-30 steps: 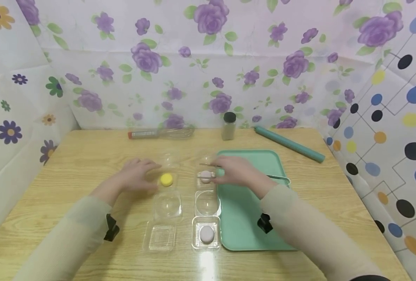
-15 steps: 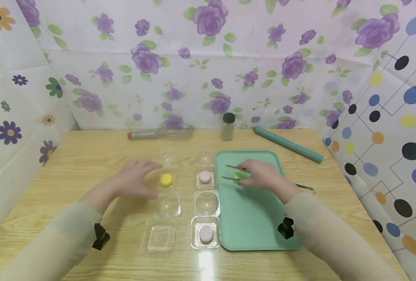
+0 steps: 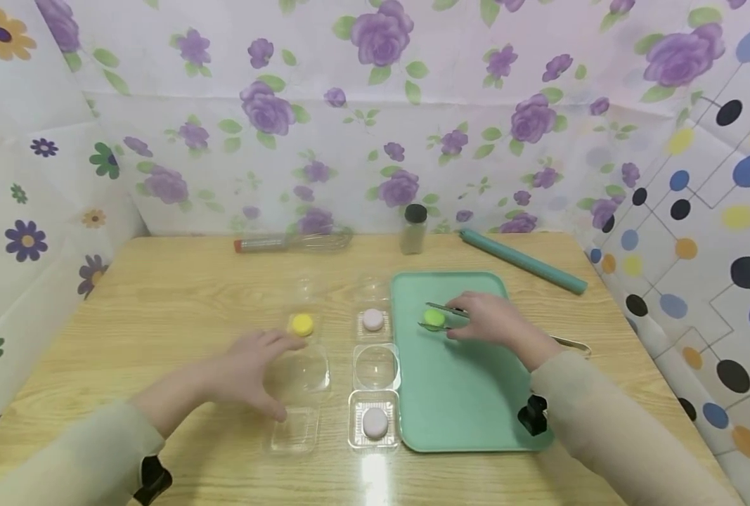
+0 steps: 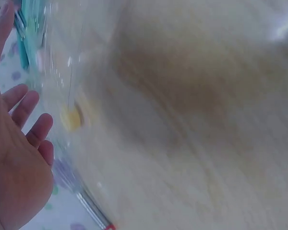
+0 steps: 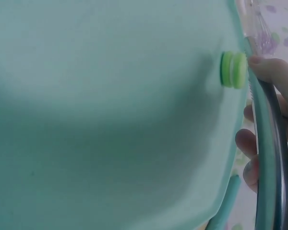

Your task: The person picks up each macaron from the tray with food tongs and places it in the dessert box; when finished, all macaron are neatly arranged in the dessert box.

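Tongs (image 5: pixel 281 196) are being held in the right hand (image 3: pixel 491 320), and the green macaron (image 3: pixel 434 320) is being flanked by their parted tips; whether it is being pinched cannot be told. The left hand (image 3: pixel 248 376) is being held wide over the table (image 3: pixel 159 309), thumb apart from fingers. From this hand, twelve o'clock being the far side, the yellow macaron (image 3: pixel 301 325) is lying at two, a clear lid (image 3: pixel 316 369) at three, a clear box (image 3: pixel 295 430) towards five. The green macaron is lying on the tray (image 3: pixel 463 393), towards its eleven o'clock. From the tray's middle, a pale macaron (image 3: pixel 372 320) is lying at ten and a boxed macaron (image 3: pixel 375 423) at eight; farther out, the whisk (image 3: pixel 267 243) is lying at ten, the jar (image 3: pixel 414 235) is standing at eleven, and the teal roll (image 3: pixel 523 261) is lying at one.
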`<state>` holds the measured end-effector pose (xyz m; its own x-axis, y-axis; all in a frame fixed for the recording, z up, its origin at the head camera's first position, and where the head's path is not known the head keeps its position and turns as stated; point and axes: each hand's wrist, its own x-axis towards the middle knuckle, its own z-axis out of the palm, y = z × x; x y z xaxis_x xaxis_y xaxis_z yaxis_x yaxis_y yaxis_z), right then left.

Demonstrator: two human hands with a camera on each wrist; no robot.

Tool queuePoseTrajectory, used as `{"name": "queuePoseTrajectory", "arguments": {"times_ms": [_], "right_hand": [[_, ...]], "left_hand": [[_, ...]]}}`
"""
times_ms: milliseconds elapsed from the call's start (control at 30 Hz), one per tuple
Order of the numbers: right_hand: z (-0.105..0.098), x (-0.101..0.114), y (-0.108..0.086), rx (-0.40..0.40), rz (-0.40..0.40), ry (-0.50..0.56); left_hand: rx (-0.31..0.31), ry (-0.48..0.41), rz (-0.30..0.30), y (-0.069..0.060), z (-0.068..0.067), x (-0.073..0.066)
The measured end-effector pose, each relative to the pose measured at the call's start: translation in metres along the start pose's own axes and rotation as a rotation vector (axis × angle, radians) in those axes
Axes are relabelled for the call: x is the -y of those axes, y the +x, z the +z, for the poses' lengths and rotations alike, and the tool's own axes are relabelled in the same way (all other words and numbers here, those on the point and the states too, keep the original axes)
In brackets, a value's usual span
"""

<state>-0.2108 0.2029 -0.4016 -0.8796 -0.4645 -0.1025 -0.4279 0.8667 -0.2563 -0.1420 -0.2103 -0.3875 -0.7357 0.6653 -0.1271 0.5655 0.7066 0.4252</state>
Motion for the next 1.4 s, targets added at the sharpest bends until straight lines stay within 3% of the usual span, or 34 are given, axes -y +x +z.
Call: {"name": "queuePoseTrajectory", "arguments": {"times_ms": [200,433,833,1067,1400], "right_hand": [[0.003,-0.007,-0.003,-0.001,-0.001,0.001],[0.009,-0.008,-0.002,0.019,0.006,-0.019],[0.005,-0.003,-0.001,-0.016,-0.017,-0.003],[-0.011,0.033,0.012,-0.043,-0.103,0.002],[-0.007,0.098,0.012,-0.002,-0.367,-0.003]], "left_hand": [[0.007,0.016,0.035,-0.01,0.015,-0.011],[-0.033,0.037,0.046,-0.024,0.033,-0.011],[-0.057,0.127,0.078,-0.041,0.039,-0.011],[-0.072,0.135,0.084,-0.041,0.038,-0.012],[-0.063,0.126,0.101,-0.037,0.039,-0.01]]}}
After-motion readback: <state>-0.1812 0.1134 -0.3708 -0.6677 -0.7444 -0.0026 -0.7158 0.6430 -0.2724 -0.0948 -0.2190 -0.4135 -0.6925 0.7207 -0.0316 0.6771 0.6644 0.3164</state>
